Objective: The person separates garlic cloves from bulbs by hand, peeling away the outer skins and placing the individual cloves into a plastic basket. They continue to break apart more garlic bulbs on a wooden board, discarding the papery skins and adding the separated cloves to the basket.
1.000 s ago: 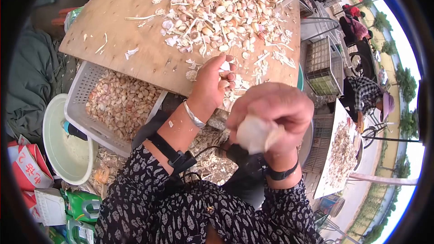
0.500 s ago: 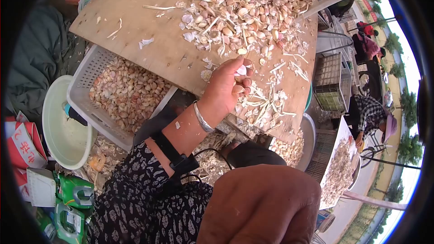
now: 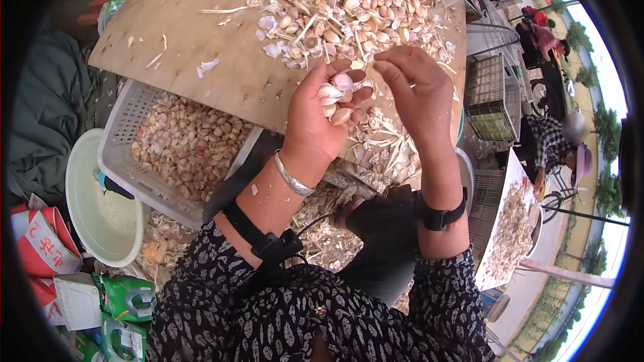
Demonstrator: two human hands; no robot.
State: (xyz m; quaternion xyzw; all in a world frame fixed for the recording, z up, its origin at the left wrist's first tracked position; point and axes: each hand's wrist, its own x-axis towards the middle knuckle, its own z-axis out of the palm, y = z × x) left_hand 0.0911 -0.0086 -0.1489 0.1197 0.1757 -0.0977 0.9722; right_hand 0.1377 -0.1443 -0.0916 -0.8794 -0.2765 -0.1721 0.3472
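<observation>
Several garlic cloves [image 3: 329, 96] lie in the curled palm and fingers of my left hand [image 3: 307, 121], palm up over the board's near edge. My right hand [image 3: 421, 97] is just to the right, its thumb and fingertips pinched together. A small pale piece shows by those fingertips, too small to name. Beyond both hands, a big heap of loose garlic cloves [image 3: 376, 10] with dry stalks and skins spreads over the wooden board [image 3: 194, 33]. Stalks and peelings [image 3: 386, 137] also lie beneath my hands.
A grey plastic crate [image 3: 117, 134] full of cloves stands below the board's left side, beside a pale green basin [image 3: 100, 218]. Green plastic jugs [image 3: 127, 295] are at lower left. To the right, a person in a checked shirt [image 3: 547, 141] works at another garlic-covered table [image 3: 506, 241].
My right hand has gone from close below the camera up to the board, beside my left hand. My left hand has turned more palm up, showing its cloves.
</observation>
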